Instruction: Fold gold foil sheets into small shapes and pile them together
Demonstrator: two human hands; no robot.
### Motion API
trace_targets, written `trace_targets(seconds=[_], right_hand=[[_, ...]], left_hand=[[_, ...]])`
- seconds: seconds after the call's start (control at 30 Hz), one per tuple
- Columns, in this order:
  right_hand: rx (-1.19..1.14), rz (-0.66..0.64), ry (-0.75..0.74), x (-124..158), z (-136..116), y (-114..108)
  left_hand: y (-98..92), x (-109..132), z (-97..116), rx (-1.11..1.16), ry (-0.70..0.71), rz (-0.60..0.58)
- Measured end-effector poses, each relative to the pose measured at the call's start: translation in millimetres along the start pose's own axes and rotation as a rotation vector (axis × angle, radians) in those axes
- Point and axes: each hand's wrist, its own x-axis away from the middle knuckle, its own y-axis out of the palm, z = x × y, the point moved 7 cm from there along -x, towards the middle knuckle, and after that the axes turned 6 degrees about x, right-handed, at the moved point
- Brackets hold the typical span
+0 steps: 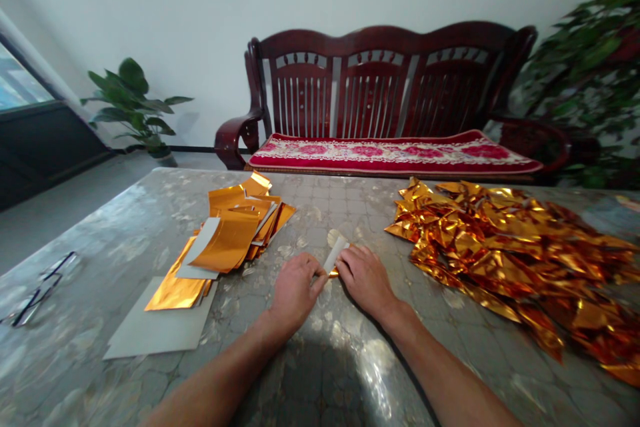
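A small sheet of gold foil paper (336,254), pale side mostly up with a gold strip at its near edge, lies on the table between my hands. My left hand (299,283) pinches its left edge with thumb and fingers. On the other side my right hand (364,277) is closed over the sheet's right part, fingers curled and partly hiding it. Left of my hands lies a loose stack of flat gold foil sheets (227,240), some with the pale side up. To the right spreads a large heap of folded gold foil pieces (480,240).
A larger pale sheet (160,330) lies under the stack's near end. Eyeglasses (43,290) rest at the table's left. Beyond the patterned table (120,227) stands a dark red wooden bench (390,80) with a floral cushion (390,152). Plants stand on both sides.
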Motion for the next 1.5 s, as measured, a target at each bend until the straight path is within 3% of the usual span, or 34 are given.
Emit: trace_targets(seconds=[0.23,0.7,1.5], right_hand=[[0.021,0.005,-0.009,0.1,-1.1,-0.1],[-0.005,0.014,-0.021,0.9,-1.5,-0.9],[-0.046,0.008,-0.042,2.4,-1.8,-1.0]], left_hand=[[-0.6,-0.6,0.1,0.012,0.035,-0.027],[-1.4,-2.7,2.2,-0.029,0.004,0.053],[1.4,-4.8,8.2,-0.102,0.068,0.067]])
